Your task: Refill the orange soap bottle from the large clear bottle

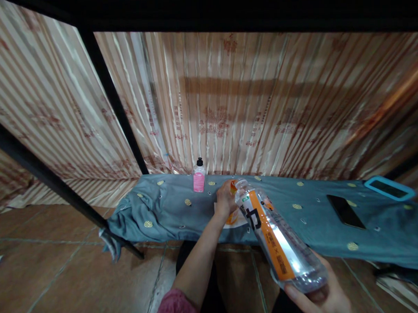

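Right hand (325,295) grips a clear bottle (279,236), contents indistinct; left hand (225,200) holds something orange (233,187)

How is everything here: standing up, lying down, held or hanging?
Clear plastic bottle with orange label: tilted, held near its base by the right hand
Pink-labelled bottle: upright, black top on
Smartphone: lying flat, screen dark
Blue-framed panel: lying, dark inside
Patterned cloth: spread, rumpled at the left end
Striped curtain: hanging
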A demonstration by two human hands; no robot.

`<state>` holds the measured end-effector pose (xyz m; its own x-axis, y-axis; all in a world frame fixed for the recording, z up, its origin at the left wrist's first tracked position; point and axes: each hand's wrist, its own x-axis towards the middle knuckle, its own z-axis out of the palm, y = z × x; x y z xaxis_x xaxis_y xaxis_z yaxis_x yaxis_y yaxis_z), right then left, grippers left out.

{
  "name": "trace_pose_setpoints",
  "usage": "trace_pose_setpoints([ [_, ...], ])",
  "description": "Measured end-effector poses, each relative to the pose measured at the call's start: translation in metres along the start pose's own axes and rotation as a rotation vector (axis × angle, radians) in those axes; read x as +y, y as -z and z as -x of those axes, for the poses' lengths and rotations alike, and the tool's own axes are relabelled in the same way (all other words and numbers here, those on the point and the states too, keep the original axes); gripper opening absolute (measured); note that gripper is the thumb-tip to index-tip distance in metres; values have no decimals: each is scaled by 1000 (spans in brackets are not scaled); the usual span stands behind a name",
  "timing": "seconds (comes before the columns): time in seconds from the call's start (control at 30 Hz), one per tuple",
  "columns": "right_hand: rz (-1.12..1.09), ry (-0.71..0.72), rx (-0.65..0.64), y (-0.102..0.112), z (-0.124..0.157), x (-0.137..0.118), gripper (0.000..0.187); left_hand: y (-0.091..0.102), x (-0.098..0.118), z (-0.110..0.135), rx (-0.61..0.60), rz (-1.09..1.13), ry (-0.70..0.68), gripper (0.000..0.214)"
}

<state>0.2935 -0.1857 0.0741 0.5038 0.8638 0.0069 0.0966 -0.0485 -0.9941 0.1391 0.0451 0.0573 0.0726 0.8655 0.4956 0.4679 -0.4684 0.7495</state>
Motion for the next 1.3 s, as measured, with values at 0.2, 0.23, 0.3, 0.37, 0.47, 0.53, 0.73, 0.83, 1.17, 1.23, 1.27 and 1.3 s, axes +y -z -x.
trace_pose_setpoints([
  [0.2, -11, 12, 7, 0, 0, 5, 79, 0, 0, 1, 23, 33, 6, 18],
  [0.23, -12, 5, 4, 0, 0, 5, 79, 0, 0, 1, 21, 34, 6, 17],
  [0.3, -16, -2, -1, 0, 1, 3, 80, -1, 0, 1, 15, 34, 5, 17],
  [0.37, -12, 0, -1, 0, 1, 1, 79, -1, -1, 0, 14, 37, 6, 18],
  [0.47, 23, 16, 6, 0, 1, 0, 78, -2, -2, 0, 23, 32, 8, 18],
  [0.53, 35, 22, 1, 0, 1, 0, 79, -3, -3, 0, 25, 23, 9, 18],
  [0.73, 13, 17, -12, 0, 2, 2, 79, -2, -3, 1, 25, 17, 12, 17],
  [0.83, 12, -10, -4, -2, 4, -1, 80, -1, -1, 1, 21, 12, 2, 16],
  [1.17, 19, 13, -17, 0, 2, 6, 80, -4, -4, 1, 36, 38, 9, 19],
  [1.23, 17, 2, -10, 0, 2, 4, 80, -3, -4, 2, 37, 34, 12, 19],
  [1.27, 15, -5, -5, 0, 2, 2, 80, -3, -3, 2, 36, 33, 14, 19],
  [1.3, 13, -12, -1, -1, 2, 1, 80, -3, -3, 2, 35, 35, 15, 19],
])
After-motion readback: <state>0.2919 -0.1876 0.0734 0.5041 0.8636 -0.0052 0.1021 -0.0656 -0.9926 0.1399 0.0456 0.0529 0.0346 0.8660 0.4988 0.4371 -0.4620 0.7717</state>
